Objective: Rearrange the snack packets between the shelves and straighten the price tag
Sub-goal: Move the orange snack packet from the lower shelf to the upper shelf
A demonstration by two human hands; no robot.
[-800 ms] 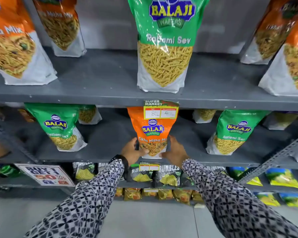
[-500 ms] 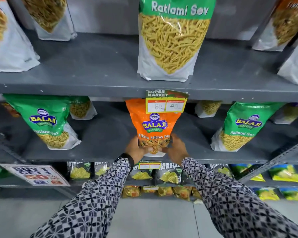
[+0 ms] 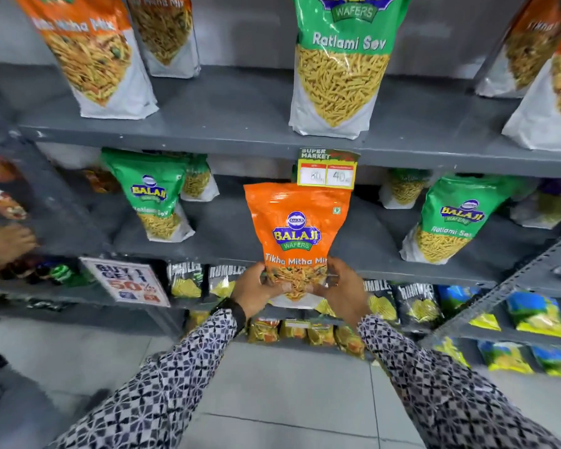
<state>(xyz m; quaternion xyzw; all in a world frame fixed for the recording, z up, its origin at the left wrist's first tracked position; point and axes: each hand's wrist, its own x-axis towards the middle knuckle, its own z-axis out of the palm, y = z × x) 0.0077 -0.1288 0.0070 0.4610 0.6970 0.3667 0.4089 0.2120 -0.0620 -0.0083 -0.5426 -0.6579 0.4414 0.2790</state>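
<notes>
Both hands hold one orange Tikha Mitha Mix packet (image 3: 297,234) upright in front of the middle shelf (image 3: 227,251), its top edge just below the price tag (image 3: 327,170). The left hand (image 3: 256,291) grips the packet's lower left corner and the right hand (image 3: 344,288) grips the lower right corner. On each side the fingers (image 3: 332,265) are clamped on the bag: they curl round its edge and press onto the clear window near the bottom. Most of the packet rises above the fingers, while its white base shows between and just under the two hands.

The price tag hangs from the front lip of the upper shelf (image 3: 208,134), slightly tilted, with 80 and 40 written on it. A green Ratlami Sev packet (image 3: 340,69) stands on the upper shelf directly above the tag. Two more green Ratlami Sev packets stand on the middle shelf, one to the left (image 3: 149,196) and one to the right (image 3: 447,222) of the held bag.
</notes>
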